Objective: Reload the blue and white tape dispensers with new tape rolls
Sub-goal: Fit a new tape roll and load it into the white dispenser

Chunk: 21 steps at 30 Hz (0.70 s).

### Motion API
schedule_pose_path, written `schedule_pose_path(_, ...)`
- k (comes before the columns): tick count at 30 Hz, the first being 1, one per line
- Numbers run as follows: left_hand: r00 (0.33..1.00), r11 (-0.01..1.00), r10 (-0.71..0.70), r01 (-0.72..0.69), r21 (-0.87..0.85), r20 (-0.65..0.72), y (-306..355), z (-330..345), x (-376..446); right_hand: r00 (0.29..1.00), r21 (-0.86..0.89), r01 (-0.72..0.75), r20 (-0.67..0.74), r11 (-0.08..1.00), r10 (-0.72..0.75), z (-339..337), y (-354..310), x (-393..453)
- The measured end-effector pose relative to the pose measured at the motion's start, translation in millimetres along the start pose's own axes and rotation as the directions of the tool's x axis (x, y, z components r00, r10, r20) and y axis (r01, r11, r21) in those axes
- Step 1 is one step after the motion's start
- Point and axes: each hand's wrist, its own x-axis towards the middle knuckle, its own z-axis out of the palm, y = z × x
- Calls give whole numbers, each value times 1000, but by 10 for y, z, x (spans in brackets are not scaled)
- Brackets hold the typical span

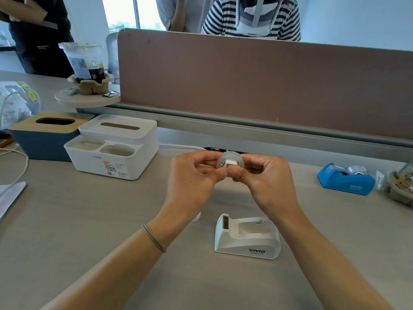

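A clear tape roll with a white core is held up over the desk between both hands. My left hand pinches its left side and my right hand grips its right side, thumb on the core. Below them the white tape dispenser stands on the desk with its roll cradle bare, cutter blade at its left end. The blue tape dispenser sits at the right with a tape roll in it.
A white tissue-box organiser and a blue box with a wooden lid stand at the back left. A brown partition runs behind the desk; people stand beyond it. A drink cup sits on a small shelf. Papers lie far left.
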Motion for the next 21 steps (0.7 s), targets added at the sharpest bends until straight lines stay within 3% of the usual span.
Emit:
schedule_pose_path(4,999,999,-12,11,30,32,0,-32,28,1000,-24,24,3,999,-23,-29,-12,9)
schedule_pose_path(8,963,995,-82,64,79,255,75,-227,191,995,-150,96,32,984,-93,-130,-36,40)
schedule_pose_path(10,960,992,-112,93,86,257,115,-266,213,989,-313,145,44,939,-138,-171,-26,58)
schedule_pose_path(13,967,964,-91,26,264,238,110,-191,149,961,-480,274,118,833,-249,-163,4,49)
schedule_pose_path(17,971,886,-46,-70,458,236,54,-133,96,945,-481,326,157,814,-286,-145,13,20)
schedule_pose_path(21,968,893,-56,-62,446,246,34,-158,117,939,-484,341,205,806,-275,-158,13,35)
